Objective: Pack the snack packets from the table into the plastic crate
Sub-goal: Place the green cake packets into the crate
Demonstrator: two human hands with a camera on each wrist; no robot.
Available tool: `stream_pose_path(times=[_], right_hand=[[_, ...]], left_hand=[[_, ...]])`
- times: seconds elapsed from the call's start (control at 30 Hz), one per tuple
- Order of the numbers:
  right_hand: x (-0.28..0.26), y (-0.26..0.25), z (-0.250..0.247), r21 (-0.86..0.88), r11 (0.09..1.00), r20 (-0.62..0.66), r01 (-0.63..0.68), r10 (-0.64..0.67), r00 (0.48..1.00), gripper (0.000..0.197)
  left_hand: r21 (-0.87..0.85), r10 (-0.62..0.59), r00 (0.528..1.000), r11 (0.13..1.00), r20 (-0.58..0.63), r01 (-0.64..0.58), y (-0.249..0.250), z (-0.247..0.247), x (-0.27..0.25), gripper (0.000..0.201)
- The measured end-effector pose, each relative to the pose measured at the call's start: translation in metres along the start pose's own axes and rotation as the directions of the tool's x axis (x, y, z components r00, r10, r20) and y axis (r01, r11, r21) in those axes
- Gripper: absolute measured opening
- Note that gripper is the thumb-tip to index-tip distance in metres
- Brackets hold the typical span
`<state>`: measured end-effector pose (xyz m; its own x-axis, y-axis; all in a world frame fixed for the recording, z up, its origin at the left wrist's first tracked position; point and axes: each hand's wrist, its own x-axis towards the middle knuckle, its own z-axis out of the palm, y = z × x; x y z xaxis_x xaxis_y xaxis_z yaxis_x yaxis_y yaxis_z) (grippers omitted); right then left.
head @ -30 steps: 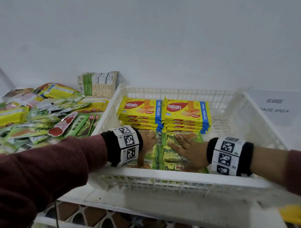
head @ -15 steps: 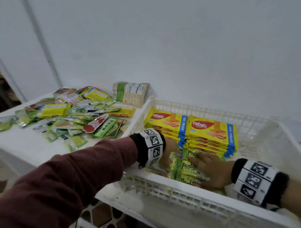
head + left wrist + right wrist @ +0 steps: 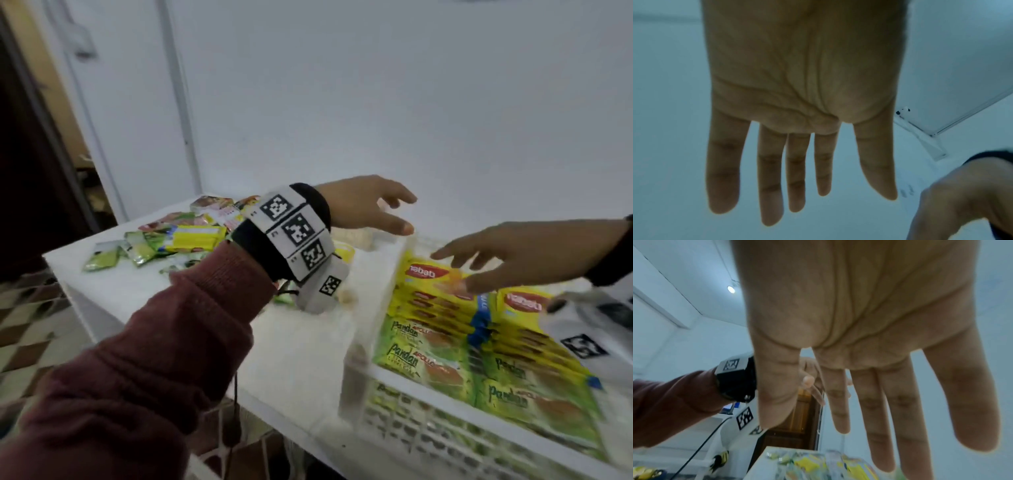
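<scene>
Snack packets (image 3: 178,236) lie heaped at the far left of the white desk (image 3: 191,301): small green sachets, a yellow bar-shaped pack, and a few red and white wrappers, overlapping with no order. The white plastic crate (image 3: 404,411), with slotted walls, stands on the desk to the right of the heap and already holds neat rows. Yellow wafer packs (image 3: 442,301) with a red oval logo and a blue end strip fill its far part, stacked in two columns; green pandan cake packs (image 3: 424,363) with script lettering fill the near part, flat and edge to edge.

Both hands are empty, with fingers spread and straight. The left hand (image 3: 359,209) is held above the desk just beyond the crate's left wall, palm down, a wristband with black-and-white markers (image 3: 294,233) behind it. The right hand (image 3: 527,253) reaches leftward over the wafer packs; motion blur leaves it unclear whether the fingertips touch the top pack, though they seem just above it. In both wrist views the palms are bare.
</scene>
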<state>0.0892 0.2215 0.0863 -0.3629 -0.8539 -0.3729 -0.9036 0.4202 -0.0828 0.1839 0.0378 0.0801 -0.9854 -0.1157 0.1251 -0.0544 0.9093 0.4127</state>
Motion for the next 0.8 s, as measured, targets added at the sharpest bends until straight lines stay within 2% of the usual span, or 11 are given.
stream_pose_path(times=[0.1, 0.17, 0.27, 0.4, 0.53, 0.7, 0.8], right_hand=[[0.040, -0.056, -0.024, -0.012, 0.999, -0.135, 0.037, -0.038, 0.990, 0.063], [0.077, -0.091, -0.035, -0.064, 0.997, -0.158, 0.047, -0.056, 0.986, 0.057], [0.142, -0.137, -0.042, -0.113, 0.992, -0.120, 0.053, -0.066, 0.991, 0.058], [0.230, -0.178, -0.032, -0.141, 0.990, -0.047, 0.004, -0.010, 0.999, 0.063], [0.305, -0.186, -0.002, -0.076, 0.996, -0.005, -0.045, 0.045, 0.999, 0.069], [0.359, -0.183, 0.031, 0.170, 0.984, 0.014, -0.043, 0.042, 0.999, 0.067], [0.377, -0.184, 0.044, 0.126, 0.991, 0.033, -0.045, 0.041, 0.999, 0.067]], left_hand=[[0.034, -0.110, 0.994, 0.993, -0.015, 0.111, -0.065, -0.030, -0.030, 0.052], [0.074, -0.212, 0.977, 0.975, 0.009, 0.211, -0.114, -0.043, -0.051, 0.056], [0.172, -0.345, 0.937, 0.928, 0.059, 0.331, -0.190, -0.046, -0.077, 0.062], [0.160, -0.463, 0.876, 0.883, 0.137, 0.442, -0.274, -0.028, -0.088, 0.068], [0.213, -0.460, 0.852, 0.885, 0.249, 0.415, -0.316, 0.004, -0.085, 0.067], [0.307, -0.379, 0.881, 0.906, 0.284, 0.291, -0.341, 0.023, -0.073, 0.079], [0.359, -0.363, 0.862, 0.904, 0.353, 0.234, -0.344, 0.019, -0.064, 0.081]])
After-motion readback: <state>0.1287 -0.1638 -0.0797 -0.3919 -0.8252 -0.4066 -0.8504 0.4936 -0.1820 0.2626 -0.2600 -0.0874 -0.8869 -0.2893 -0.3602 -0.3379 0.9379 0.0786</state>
